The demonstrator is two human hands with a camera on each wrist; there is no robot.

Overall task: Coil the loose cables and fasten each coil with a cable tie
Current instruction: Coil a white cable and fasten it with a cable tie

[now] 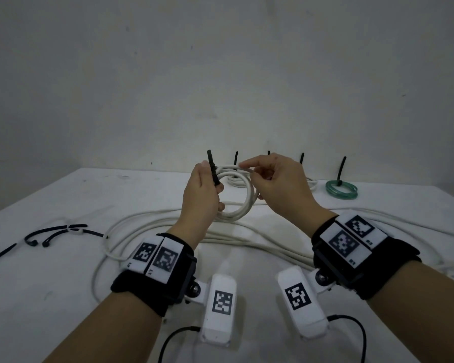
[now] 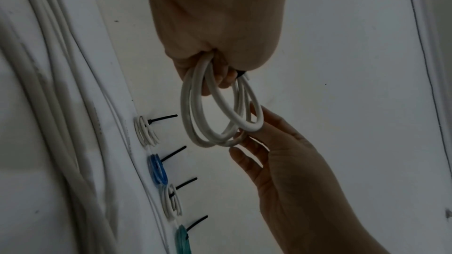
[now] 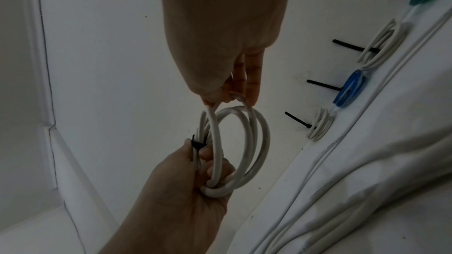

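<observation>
A small white cable coil [image 1: 243,203] hangs in the air between both hands above the white table [image 1: 50,279]. My left hand [image 1: 219,191] grips the coil's left side together with a black cable tie [image 1: 212,169], whose end sticks up above the fist. My right hand [image 1: 249,172] pinches the coil's top strand between thumb and forefinger. The left wrist view shows the coil [image 2: 220,115] hanging from the left hand [image 2: 220,76], with the right hand [image 2: 259,142] at its far side. From the right wrist, the right hand [image 3: 229,98] pinches the coil [image 3: 244,152]; the left hand [image 3: 208,161] holds the tie [image 3: 197,144].
Several tied coils stand along the table's back edge: white [image 2: 146,130], blue [image 2: 157,169], white [image 2: 172,202] and green [image 1: 341,190], each with a black tie tail. Long loose white cable [image 1: 152,218] sprawls across the middle. Spare black ties [image 1: 63,230] lie at the left.
</observation>
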